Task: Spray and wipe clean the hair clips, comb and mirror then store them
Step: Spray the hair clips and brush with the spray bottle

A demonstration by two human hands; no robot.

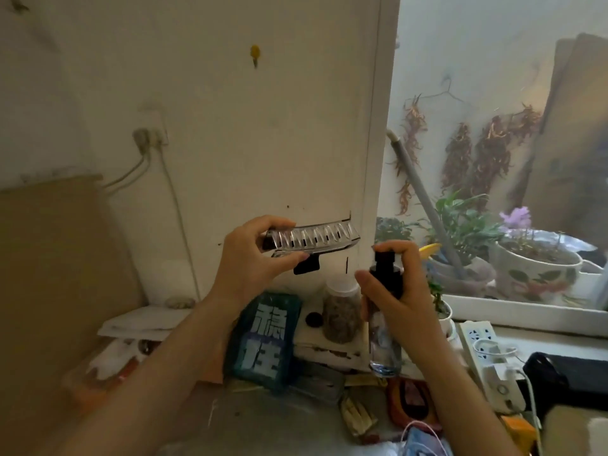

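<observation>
A cluttered grey tabletop stands against a cream wall beside a window. Raised before the wall, the left hand pinches a clear, toothed plastic hair clip by its end. Just beside it, the right hand grasps a clear spray bottle with a black pump, its middle hidden by fingers.

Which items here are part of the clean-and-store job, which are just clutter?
In use: clear hair clip in left hand; spray bottle in right hand.

Clutter: lidded jar, teal pouch, power strip, flower pots, blue mask.
</observation>
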